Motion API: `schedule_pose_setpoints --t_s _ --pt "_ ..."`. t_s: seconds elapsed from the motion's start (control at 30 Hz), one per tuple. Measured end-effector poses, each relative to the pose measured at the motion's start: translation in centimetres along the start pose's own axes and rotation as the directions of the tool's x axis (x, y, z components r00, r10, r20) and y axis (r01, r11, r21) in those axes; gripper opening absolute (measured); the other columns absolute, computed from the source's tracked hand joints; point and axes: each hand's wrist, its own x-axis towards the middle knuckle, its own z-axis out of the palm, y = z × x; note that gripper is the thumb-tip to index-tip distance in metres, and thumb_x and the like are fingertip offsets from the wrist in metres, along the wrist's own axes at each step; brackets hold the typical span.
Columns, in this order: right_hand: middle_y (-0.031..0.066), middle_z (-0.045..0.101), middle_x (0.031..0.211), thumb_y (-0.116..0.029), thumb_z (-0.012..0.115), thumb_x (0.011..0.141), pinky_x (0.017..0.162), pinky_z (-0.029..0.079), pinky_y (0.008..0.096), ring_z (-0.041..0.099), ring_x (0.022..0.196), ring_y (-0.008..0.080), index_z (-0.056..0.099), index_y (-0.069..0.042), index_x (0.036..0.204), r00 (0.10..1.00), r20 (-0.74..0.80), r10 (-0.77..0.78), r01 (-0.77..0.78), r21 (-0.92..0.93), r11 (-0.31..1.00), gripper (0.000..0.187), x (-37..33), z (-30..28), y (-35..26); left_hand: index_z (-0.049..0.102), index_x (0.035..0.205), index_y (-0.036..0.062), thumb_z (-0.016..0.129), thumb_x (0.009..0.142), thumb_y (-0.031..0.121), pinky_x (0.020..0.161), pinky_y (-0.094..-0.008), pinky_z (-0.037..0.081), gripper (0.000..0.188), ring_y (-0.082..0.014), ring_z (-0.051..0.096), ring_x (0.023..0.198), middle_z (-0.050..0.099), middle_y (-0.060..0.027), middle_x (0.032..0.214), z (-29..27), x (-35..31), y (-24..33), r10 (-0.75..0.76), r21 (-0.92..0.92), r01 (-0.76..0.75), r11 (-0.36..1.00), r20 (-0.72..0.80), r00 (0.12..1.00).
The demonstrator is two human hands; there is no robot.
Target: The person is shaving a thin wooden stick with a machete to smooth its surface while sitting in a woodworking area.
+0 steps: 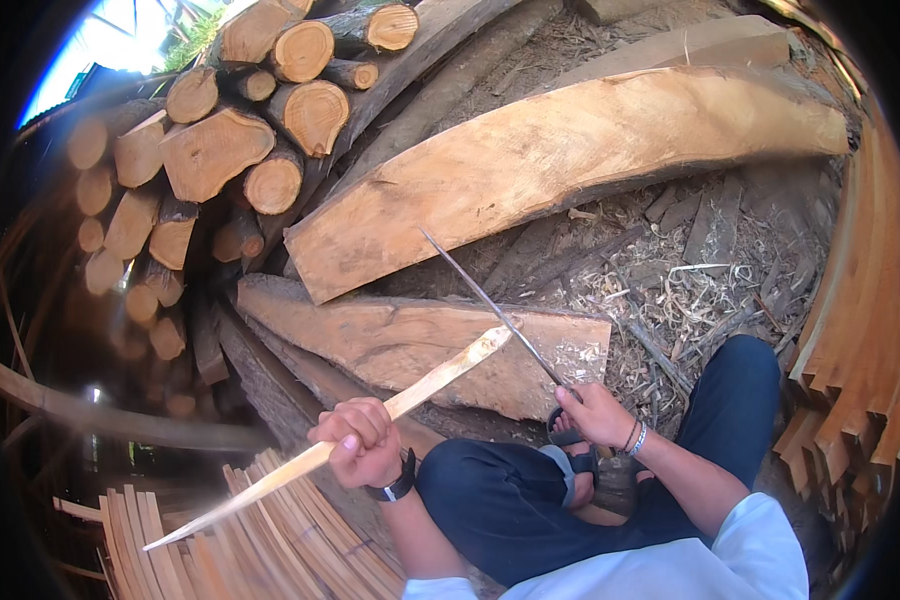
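Note:
My left hand (362,442) is closed around a pale wooden stick (432,382), held slantwise. Its lower left end tapers to a long point; the upper right end looks freshly cut and knobbly. My right hand (598,414) grips a long, thin-bladed knife (478,290), seen nearly edge-on, its handle mostly hidden in the fist. The blade points up and left and crosses by the stick's upper end; whether they touch I cannot tell. Below that end lies a flat wooden slab (410,335) with a few light shavings on its right part.
A larger curved slab (570,160) lies beyond. Cut logs (220,155) are piled at the far left. Bundled wooden strips (310,515) stand at the near left, and stacked boards (855,330) at the right. Wood shavings (705,300) litter the ground beside my bent knees.

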Motion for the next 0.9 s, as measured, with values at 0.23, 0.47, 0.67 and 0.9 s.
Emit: schedule_pose_setpoints --t_s 0.23,0.47,0.67,0.9 --pt "0.0264 0.06 0.063 -0.05 0.046 0.099 0.067 0.049 0.0489 0.063 0.067 0.0436 0.063 0.005 0.074 0.986 0.158 -0.053 0.083 -0.19 0.978 0.062 1.2 2.5 1.1 0.029 0.053 0.0124 0.051 0.077 0.007 0.033 -0.0242 0.026 0.033 -0.0101 0.027 0.031 0.033 -0.0017 0.039 0.3 0.1 -0.4 0.036 0.058 -0.036 0.998 0.009 0.999" --pt "0.0281 0.06 0.066 -0.047 0.043 0.1 0.069 0.049 0.0503 0.063 0.071 0.0456 0.063 0.005 0.076 0.981 0.162 -0.104 0.131 -0.162 0.978 0.061 1.4 2.9 -0.7 0.03 0.052 0.0113 0.052 0.076 0.007 0.032 -0.0239 0.025 0.033 -0.0093 0.026 0.03 0.033 -0.0014 0.038 0.5 -0.5 0.1 0.051 0.078 -0.052 0.996 0.023 0.998" --pt "0.0291 0.06 0.067 -0.045 0.042 0.101 0.07 0.048 0.0518 0.062 0.072 0.0471 0.062 0.006 0.079 0.986 0.165 -0.014 0.052 -0.225 0.973 0.059 2.2 2.9 0.9 0.03 0.052 0.011 0.053 0.074 0.006 0.032 -0.0239 0.024 0.033 -0.0091 0.026 0.03 0.033 -0.0008 0.038 0.7 -0.2 -0.2 0.024 0.075 -0.027 0.997 0.039 0.999" --pt "0.0287 0.059 0.064 -0.045 0.04 0.102 0.067 0.048 0.0515 0.062 0.07 0.0472 0.062 0.006 0.078 0.985 0.127 -0.116 0.133 -0.135 0.982 0.061 1.8 2.5 0.0 0.031 0.05 0.0103 0.054 0.073 0.006 0.033 -0.0242 0.024 0.033 -0.0093 0.026 0.03 0.034 -0.0011 0.038 1.7 0.0 -0.2 0.003 0.085 -0.009 0.996 0.069 0.998"
